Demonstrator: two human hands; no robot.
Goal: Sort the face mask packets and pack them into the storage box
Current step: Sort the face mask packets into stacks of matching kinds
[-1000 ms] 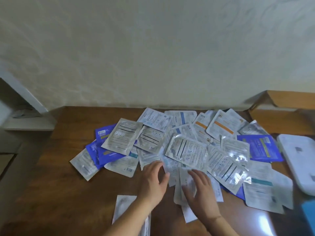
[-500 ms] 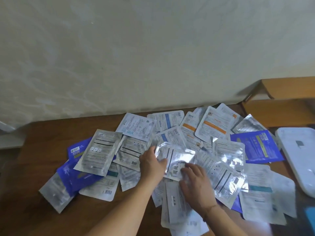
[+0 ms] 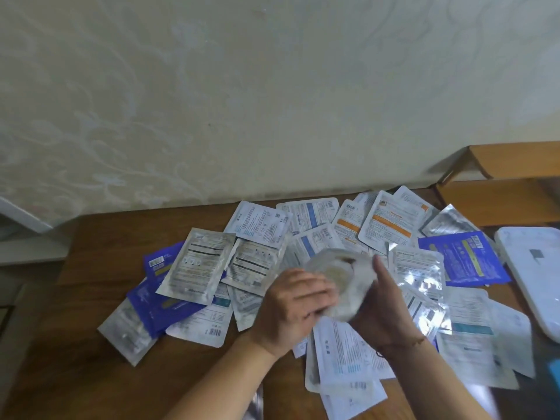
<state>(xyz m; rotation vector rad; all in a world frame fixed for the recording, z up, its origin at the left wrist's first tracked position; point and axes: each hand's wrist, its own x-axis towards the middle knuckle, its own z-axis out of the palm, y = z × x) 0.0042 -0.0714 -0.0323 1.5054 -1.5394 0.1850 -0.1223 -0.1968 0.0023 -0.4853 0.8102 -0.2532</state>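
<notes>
You are gripping one silvery packet (image 3: 339,286) between left hand (image 3: 298,307) and right hand (image 3: 383,310), fingers curled round it, lifting it above the pile (image 3: 394,225), likely for sorting.

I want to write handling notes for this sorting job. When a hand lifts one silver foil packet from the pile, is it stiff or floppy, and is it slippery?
Probably floppy: the packet held between the left hand and right hand curves instead of staying flat. Likely slippery, since the silver foil packets shine with glare and overlap loosely. They look thin and flat, so probably light.
</notes>
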